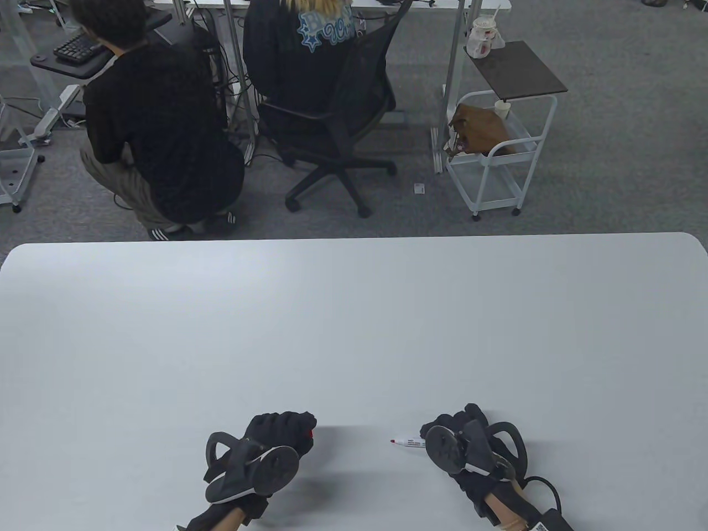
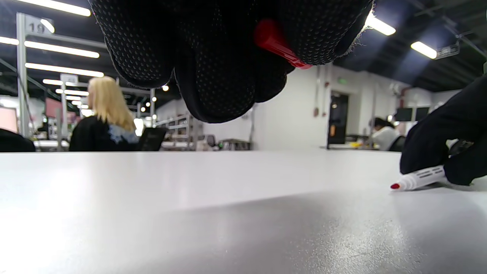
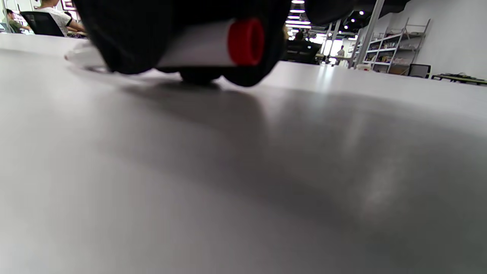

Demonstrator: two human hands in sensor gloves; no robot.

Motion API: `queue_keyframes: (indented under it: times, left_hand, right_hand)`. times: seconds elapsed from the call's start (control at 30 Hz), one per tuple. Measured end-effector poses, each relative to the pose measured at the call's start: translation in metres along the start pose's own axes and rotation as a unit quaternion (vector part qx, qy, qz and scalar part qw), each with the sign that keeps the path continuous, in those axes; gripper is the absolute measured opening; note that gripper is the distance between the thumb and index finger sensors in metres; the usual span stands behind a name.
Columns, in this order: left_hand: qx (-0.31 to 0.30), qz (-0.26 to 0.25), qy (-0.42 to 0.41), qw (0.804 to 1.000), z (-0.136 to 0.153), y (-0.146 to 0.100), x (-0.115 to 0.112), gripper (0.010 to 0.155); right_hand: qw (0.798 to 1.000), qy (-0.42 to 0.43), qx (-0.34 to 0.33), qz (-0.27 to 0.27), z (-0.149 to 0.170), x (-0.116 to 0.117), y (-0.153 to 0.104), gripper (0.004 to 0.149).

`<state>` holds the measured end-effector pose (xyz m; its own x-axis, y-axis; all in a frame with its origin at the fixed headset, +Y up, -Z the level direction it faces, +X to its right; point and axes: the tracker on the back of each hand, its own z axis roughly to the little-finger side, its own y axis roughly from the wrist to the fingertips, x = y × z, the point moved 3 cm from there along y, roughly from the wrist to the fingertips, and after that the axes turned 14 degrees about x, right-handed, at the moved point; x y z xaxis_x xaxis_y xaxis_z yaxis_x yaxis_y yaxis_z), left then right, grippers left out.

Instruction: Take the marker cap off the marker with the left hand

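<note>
A white marker (image 1: 406,443) with a bare red tip lies low over the table, gripped by my right hand (image 1: 459,428); its tip points left. It also shows in the left wrist view (image 2: 418,179), and its red rear end shows in the right wrist view (image 3: 245,41). My left hand (image 1: 282,434) is curled around the red cap (image 1: 311,433), which peeks out between the fingers in the left wrist view (image 2: 276,43). The two hands are apart, with a gap of table between cap and marker tip.
The white table (image 1: 354,332) stretches far beyond the hands. Behind its far edge are two people, an office chair (image 1: 337,127) and a white cart (image 1: 498,149) on the floor.
</note>
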<state>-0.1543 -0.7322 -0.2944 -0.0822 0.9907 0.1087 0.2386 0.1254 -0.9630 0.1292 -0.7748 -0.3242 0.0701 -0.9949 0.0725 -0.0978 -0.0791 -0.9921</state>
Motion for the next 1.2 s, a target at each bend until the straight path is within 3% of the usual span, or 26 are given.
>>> queue_keyframes:
  times: [0.23, 0.43, 0.7, 1.1, 1.2]
  left_hand:
    - [-0.002, 0.009, 0.006, 1.0, -0.002, 0.0, -0.001, 0.05]
    - [0.006, 0.007, 0.009, 1.0, 0.002, 0.001, 0.001, 0.05]
    - [0.011, 0.028, 0.035, 0.999, 0.005, 0.004, -0.006, 0.049]
    - [0.021, 0.052, 0.045, 0.997, 0.008, 0.008, -0.016, 0.048]
    - [0.027, 0.082, 0.072, 0.994, 0.009, 0.012, -0.026, 0.047]
  right_hand:
    - [1.0, -0.025, -0.001, 0.002, -0.003, 0.0, -0.003, 0.046]
    - [0.996, 0.066, -0.001, 0.053, 0.016, -0.033, -0.015, 0.064]
    - [0.994, 0.11, 0.005, 0.0, 0.042, -0.043, -0.016, 0.086]
    - [0.994, 0.107, 0.001, -0.018, 0.04, -0.039, -0.015, 0.088]
    - [0.995, 0.103, -0.004, -0.017, 0.036, -0.038, -0.016, 0.087]
